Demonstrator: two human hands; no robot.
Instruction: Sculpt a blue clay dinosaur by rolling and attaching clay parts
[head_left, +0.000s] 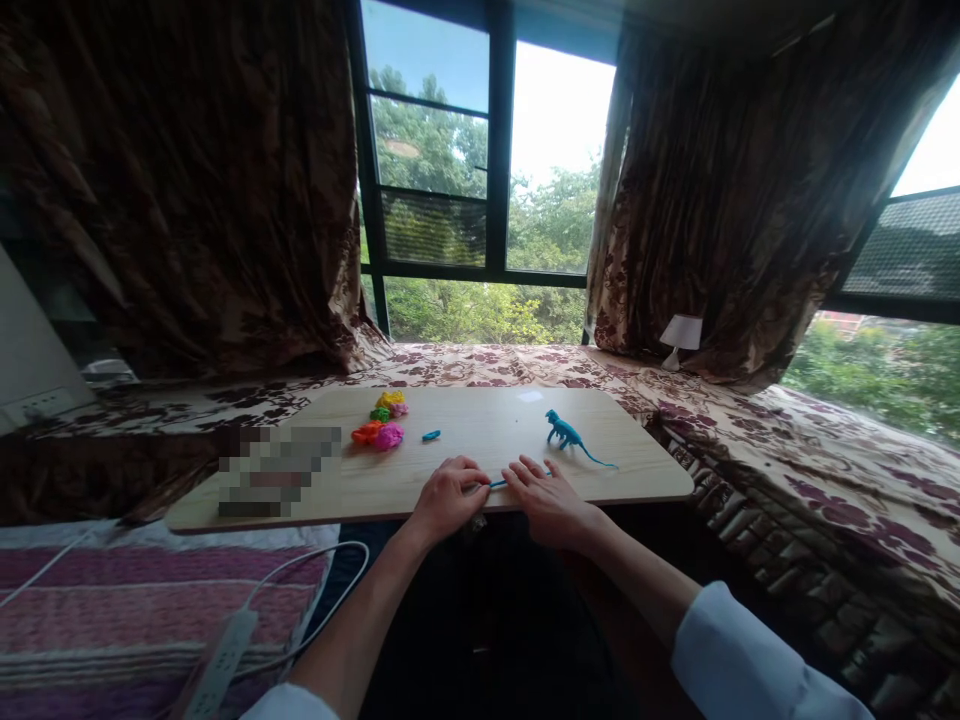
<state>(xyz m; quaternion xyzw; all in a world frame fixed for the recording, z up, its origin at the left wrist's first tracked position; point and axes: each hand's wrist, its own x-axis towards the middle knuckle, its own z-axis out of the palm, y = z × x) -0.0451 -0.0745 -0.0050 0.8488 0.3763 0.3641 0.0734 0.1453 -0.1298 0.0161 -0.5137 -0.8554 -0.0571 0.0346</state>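
A thin blue modelling clay strip [498,484] lies along the near edge of the tabletop, bridging the space between my hands. At its left end, my left hand [448,496] has its fingers bent together over the clay. My right hand [541,498] lies flat across the right part, fingers apart and stretched forward; a bit of blue pokes out past them. Just beyond stands a blue clay dinosaur figure [565,432] with a long thin tail. A small blue clay piece [431,435] rests farther off, left of centre.
The pale wooden board table [480,420] holds orange clay [367,432], pink clay [389,437], green clay [381,414] and yellow clay [391,398] lumps at left. A blurred-out patch [277,470] covers its left end. A power strip [221,660] with cable lies below left.
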